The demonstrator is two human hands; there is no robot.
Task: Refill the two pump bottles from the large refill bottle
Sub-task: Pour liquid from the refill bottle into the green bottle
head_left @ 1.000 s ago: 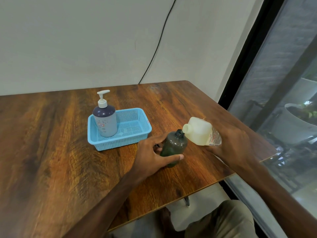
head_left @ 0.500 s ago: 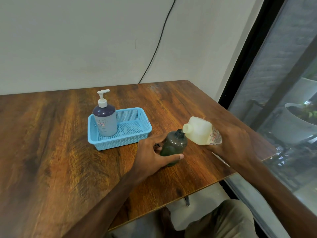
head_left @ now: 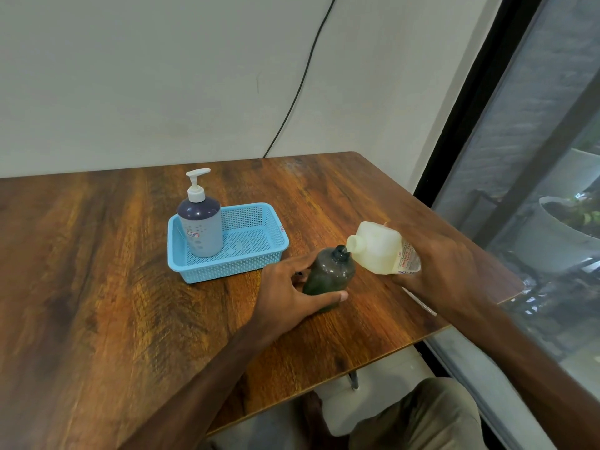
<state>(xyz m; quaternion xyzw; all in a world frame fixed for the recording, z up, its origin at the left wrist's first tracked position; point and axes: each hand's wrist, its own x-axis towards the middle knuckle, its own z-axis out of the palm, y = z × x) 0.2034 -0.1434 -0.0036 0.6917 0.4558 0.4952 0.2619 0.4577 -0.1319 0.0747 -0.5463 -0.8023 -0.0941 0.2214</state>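
Observation:
A dark green bottle [head_left: 329, 274] with no pump stands on the wooden table [head_left: 113, 303]. My left hand [head_left: 289, 295] grips its lower body. My right hand [head_left: 435, 264] holds the large pale refill bottle [head_left: 376, 246], tilted on its side with its open mouth just above the green bottle's neck. A blue-grey pump bottle [head_left: 200, 224] with a white pump stands in the left part of a light blue basket [head_left: 259, 258] behind my left hand.
The table's right edge runs close behind my right wrist, with a window and plant pots [head_left: 558, 235] beyond. A black cable [head_left: 302, 79] hangs down the wall at the back. A thin white object [head_left: 418, 302] lies under my right forearm.
The refill bottle's mouth has dipped slightly lower, closer over the green bottle's neck. Both hands keep their holds.

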